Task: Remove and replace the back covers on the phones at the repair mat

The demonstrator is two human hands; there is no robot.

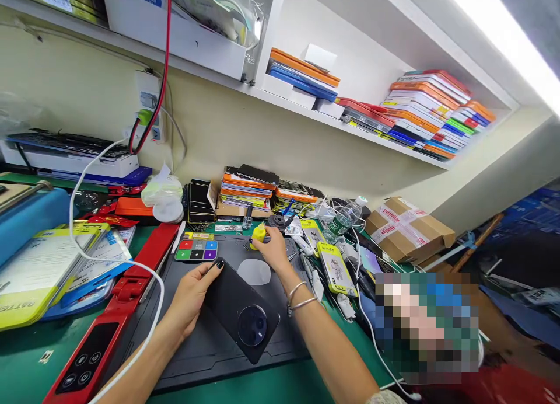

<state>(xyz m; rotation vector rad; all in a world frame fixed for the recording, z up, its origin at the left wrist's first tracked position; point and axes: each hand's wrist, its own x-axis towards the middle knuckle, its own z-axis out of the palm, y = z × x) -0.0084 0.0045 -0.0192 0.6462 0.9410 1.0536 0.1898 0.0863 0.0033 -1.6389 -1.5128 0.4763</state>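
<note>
My left hand [195,290] grips a dark smartphone [231,299] by its upper left corner, thumb on top. The phone is tilted, its back with a large round camera module [252,325] facing me. My right hand [275,249] has its fingers closed around a small yellow bottle [259,233] at the far side of the black work mat [175,345]. Between the hands a whitish translucent rounded sheet [254,272] lies on the mat. A case with coloured squares [196,250] sits beyond my left hand.
At left are a red device with touch buttons [83,360] and yellow battery packs [26,299]. A white cable [160,299] passes over my left forearm. Tools, yellow boxes [336,268], a plastic bottle [345,220] and a cardboard box [405,229] crowd the right. Shelves [301,103] overhang.
</note>
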